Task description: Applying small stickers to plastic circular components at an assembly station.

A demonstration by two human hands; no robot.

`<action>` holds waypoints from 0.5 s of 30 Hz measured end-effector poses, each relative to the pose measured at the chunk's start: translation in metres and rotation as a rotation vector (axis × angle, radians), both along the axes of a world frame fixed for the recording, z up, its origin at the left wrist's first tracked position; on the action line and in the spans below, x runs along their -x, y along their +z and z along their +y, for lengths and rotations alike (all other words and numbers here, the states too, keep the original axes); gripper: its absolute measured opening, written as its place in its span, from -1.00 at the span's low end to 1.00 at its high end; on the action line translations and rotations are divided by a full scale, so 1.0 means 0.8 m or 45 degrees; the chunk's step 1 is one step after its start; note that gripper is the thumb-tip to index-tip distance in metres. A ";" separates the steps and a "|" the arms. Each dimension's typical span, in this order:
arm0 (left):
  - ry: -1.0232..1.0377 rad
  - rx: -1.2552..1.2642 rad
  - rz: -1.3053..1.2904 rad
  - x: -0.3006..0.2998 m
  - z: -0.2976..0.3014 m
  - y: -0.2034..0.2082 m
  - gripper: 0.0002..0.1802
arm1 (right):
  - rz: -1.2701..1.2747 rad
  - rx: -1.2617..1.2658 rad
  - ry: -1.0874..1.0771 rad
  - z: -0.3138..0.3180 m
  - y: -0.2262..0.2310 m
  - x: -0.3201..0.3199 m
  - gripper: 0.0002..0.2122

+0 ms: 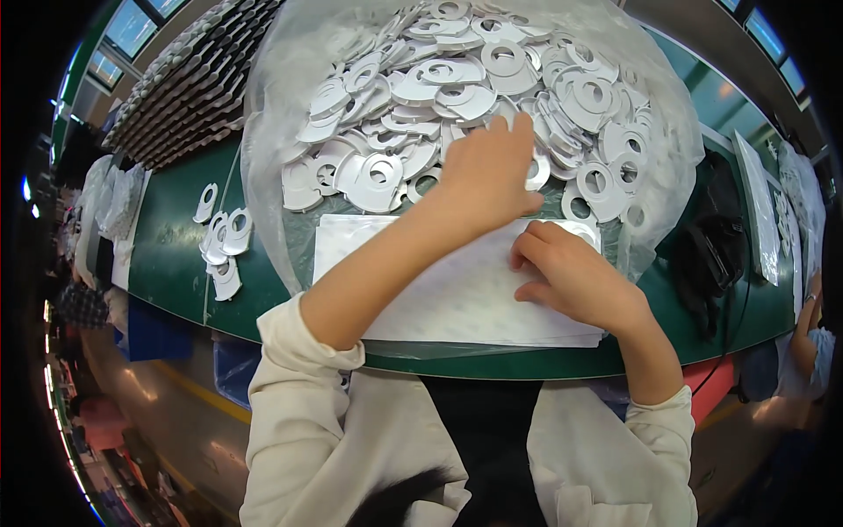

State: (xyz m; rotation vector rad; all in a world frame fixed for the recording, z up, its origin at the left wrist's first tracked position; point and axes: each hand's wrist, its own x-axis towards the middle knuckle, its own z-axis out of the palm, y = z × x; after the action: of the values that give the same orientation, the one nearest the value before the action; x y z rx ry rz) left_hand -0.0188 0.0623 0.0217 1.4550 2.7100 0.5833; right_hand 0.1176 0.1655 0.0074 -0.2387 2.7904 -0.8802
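A heap of flat white plastic parts, each with a round hole (378, 176), lies on clear plastic sheeting (272, 167). My left hand (492, 171) reaches over the near middle of the heap. Its fingertips are among the parts and its thumb stands apart; no part shows held in it. In front of the heap lies a stack of white sheets (439, 294). My right hand (575, 277) rests over the right side of the stack, fingers half bent and thumb apart, with nothing visible between them. Beyond its knuckles, one white part lies at the stack's far right edge.
Several loose white parts (226, 233) lie on the green table (167, 263) to the left. Dark stacked trays with pale wavy edges (198, 92) rise at the far left. To the right are a black bag-like item (707, 255) and a plastic-wrapped pack (757, 211).
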 end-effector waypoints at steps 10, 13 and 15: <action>0.008 -1.232 -2.647 -0.023 -0.049 -0.069 -0.62 | 0.372 -0.343 0.123 -0.016 -0.003 -0.020 -0.87; -0.037 -1.231 -2.578 -0.023 -0.046 -0.071 -0.51 | 0.424 -0.428 0.174 -0.023 -0.001 -0.022 -0.90; -0.003 -1.213 -2.604 -0.024 -0.042 -0.077 -0.50 | 0.431 -0.491 0.200 -0.023 0.001 -0.024 -0.91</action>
State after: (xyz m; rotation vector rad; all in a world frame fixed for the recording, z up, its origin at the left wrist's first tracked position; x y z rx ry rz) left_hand 0.0004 0.0283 -0.0403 0.1174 0.7028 1.8845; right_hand 0.1370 0.1473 0.0084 -0.5785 3.1172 -0.2736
